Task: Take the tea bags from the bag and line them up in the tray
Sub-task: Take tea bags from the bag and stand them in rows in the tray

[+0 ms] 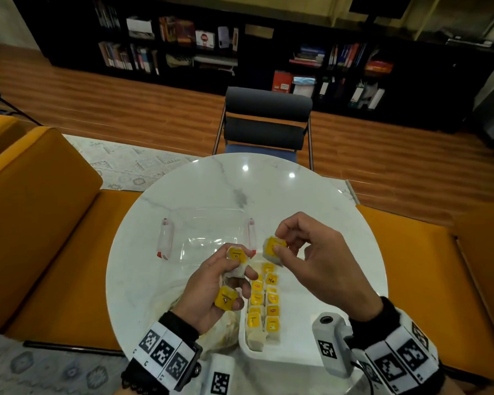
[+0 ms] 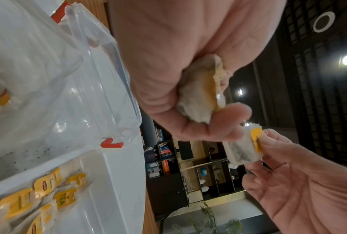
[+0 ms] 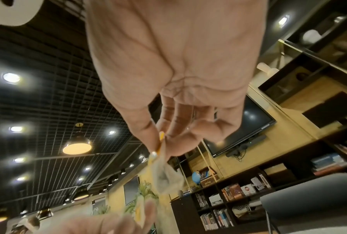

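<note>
Judging by the two rows already lined up in the white tray, the task is well advanced. One tea bag is pinched by the right hand; two more are gripped in the left hand, above the plastic bag on the desk.

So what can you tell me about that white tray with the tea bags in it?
The white tray looks like smooth plastic, shallow, with rounded corners and a low rim. It lies flat on the marble table, near the person. Tea bags with yellow tags lie in two rows along its left side; the rest is bare. Neither hand touches it.
</note>
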### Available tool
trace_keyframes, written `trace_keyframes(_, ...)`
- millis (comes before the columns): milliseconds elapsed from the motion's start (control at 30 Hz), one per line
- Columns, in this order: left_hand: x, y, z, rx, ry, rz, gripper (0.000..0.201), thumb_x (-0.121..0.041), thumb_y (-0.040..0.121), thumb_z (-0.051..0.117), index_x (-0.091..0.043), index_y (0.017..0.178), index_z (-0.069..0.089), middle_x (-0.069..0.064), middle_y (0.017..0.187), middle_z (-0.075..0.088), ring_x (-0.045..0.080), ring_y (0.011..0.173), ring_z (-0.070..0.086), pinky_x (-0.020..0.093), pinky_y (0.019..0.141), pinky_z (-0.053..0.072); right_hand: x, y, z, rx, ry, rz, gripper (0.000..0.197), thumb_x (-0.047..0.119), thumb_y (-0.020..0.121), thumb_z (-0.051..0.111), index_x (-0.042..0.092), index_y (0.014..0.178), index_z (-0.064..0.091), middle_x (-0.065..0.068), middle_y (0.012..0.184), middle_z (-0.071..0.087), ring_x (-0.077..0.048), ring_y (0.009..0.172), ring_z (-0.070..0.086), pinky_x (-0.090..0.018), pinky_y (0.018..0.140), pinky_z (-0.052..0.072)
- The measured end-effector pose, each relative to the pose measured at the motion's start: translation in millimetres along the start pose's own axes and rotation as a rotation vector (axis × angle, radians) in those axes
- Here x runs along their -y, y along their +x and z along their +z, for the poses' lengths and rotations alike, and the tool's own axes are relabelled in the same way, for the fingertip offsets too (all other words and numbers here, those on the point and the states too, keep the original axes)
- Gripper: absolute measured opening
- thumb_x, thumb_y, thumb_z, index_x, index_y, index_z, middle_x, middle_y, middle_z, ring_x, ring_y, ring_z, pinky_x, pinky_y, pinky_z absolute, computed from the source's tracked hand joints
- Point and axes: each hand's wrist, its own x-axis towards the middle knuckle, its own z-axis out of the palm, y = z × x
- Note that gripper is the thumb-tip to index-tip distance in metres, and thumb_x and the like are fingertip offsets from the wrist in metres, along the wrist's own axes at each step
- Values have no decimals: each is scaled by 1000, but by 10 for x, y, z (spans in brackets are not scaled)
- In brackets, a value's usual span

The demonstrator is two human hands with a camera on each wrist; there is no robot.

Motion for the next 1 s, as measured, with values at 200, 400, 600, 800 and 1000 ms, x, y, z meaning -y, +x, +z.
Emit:
trace_keyframes(200,-56,-5,14,38,-22,-37,24,-26,97,42,-13,86,60,14,72,59,22,52,48,18,38,30,-90,-22,11,35,5,46,22,12,84,74,22,99,61,7,75,64,-13,71,62,-16,58,46)
trace_keyframes(400,-78,57,94,-25,236,90,28,-43,85,67,-20,71,57,7,74,59,17,51,45,21,41,30,-221,-35,-5,70,138,134,29,2,83,71,25,96,59,6,82,60,-13,51,51,-27,54,45)
trace_keyframes(600,54,94,183,-21,422,108,25,-43,79,74,-24,95,71,3,58,48,15,47,39,22,43,31,-327,-166,41,102,238,218,24,8,85,74,23,98,59,3,85,63,-30,59,64,-47,62,54)
trace_keyframes(800,209,179,195,-62,475,158,10,-26,89,73,-21,82,68,7,57,43,16,47,36,23,43,32,-414,-238,30,93,254,269,26,10,79,81,19,98,64,1,85,68,-18,68,66,-33,68,58)
trace_keyframes(1000,430,171,56,-105,639,105,11,-25,92,71,-15,96,71,-14,46,50,3,40,41,17,44,35,-926,-359,205,276,164,420,11,17,80,78,11,84,69,-4,73,73,-19,66,68,-35,69,55)
